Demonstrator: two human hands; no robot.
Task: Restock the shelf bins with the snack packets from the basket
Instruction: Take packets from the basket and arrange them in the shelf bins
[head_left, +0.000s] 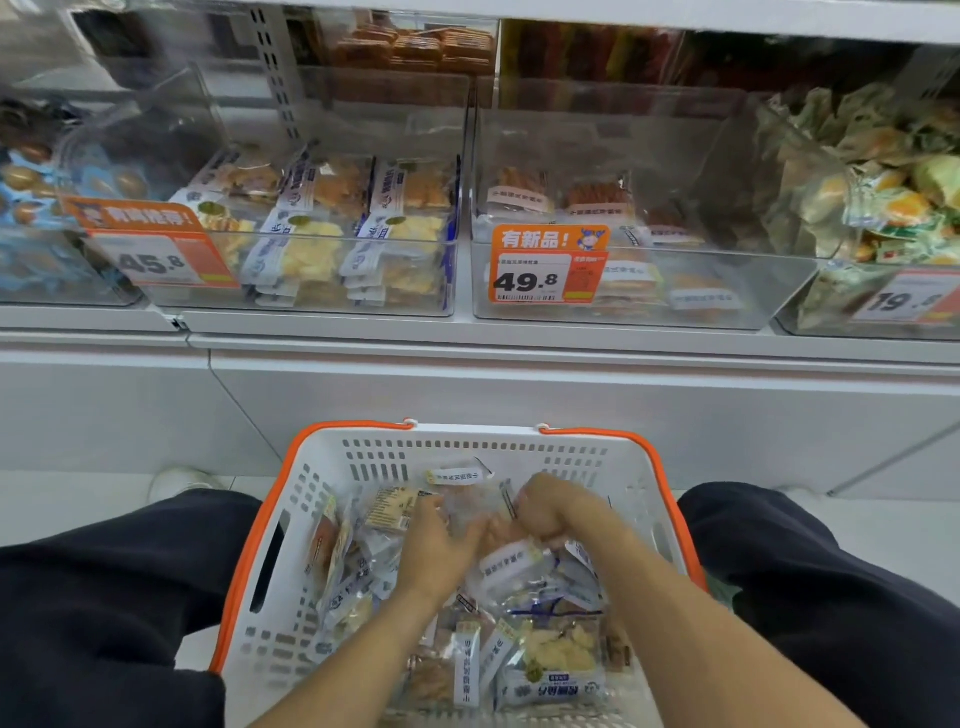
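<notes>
basket (332, 467): white, orange rim | price tags (549, 264): orange-white | trousers (104, 597): black

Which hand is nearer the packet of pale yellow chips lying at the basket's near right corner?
Right. The right hand grips packets above and slightly right of the pale yellow chip packet; the left hand lies further left, over the middle of the white orange-rimmed basket.

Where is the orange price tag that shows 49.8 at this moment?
In the head view, the 49.8 price tag is right of centre, on the front of a clear shelf bin, above the white basket.
</notes>
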